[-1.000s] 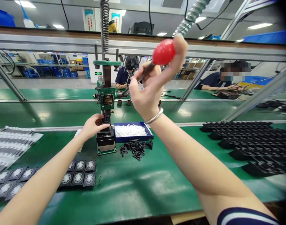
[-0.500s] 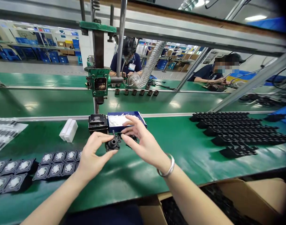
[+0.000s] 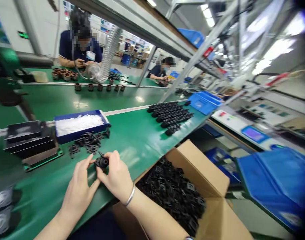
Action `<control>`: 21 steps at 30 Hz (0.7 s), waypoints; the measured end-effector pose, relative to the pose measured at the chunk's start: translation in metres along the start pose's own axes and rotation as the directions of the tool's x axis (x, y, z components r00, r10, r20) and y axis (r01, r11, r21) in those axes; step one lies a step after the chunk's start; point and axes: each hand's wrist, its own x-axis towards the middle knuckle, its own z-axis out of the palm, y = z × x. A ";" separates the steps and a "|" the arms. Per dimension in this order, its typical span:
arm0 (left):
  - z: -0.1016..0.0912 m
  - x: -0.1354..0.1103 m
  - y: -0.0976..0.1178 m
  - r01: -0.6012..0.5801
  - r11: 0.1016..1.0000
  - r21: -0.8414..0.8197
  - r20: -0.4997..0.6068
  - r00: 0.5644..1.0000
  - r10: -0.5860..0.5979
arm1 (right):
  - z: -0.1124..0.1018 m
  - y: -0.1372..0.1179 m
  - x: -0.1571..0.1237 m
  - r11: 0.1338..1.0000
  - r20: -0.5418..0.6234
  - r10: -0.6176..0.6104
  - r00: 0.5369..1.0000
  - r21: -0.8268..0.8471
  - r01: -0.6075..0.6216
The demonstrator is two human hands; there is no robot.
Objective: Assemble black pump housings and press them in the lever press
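Note:
Both my hands meet over the near edge of the green bench. My left hand (image 3: 78, 186) and my right hand (image 3: 116, 175) pinch a small black plastic part (image 3: 101, 162) between their fingertips. Just beyond it lies a loose heap of the same black parts (image 3: 88, 142). Behind that heap stands a blue tray of white pieces (image 3: 78, 125). The black base block of the hand press (image 3: 29, 140) sits to the left.
An open cardboard box (image 3: 192, 166) full of black parts stands below the bench at my right. Rows of black parts (image 3: 171, 115) lie farther along the bench, by a blue bin (image 3: 204, 101). Two people work across the conveyor. Blue trays (image 3: 277, 181) stand at the right.
My view has swung right and down, bringing the box into sight. My right hand, which first held the press lever's red knob, has joined my left on the black part.

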 end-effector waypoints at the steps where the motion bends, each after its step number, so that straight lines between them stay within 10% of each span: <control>1: 0.006 -0.004 -0.004 -0.006 1.000 0.000 0.041 0.999 0.006 | -0.003 0.021 0.002 0.997 -0.028 0.051 0.998 -0.059 -0.052; 11: 0.024 -0.022 -0.016 -0.100 0.995 0.019 0.243 0.966 0.093 | -0.114 0.275 0.055 0.793 -0.460 0.500 0.734 -0.098 -0.602; 21: 0.027 -0.023 -0.028 -0.107 0.994 -0.006 0.326 0.940 0.103 | -0.137 0.352 0.066 0.655 -0.608 0.606 0.513 0.016 -0.755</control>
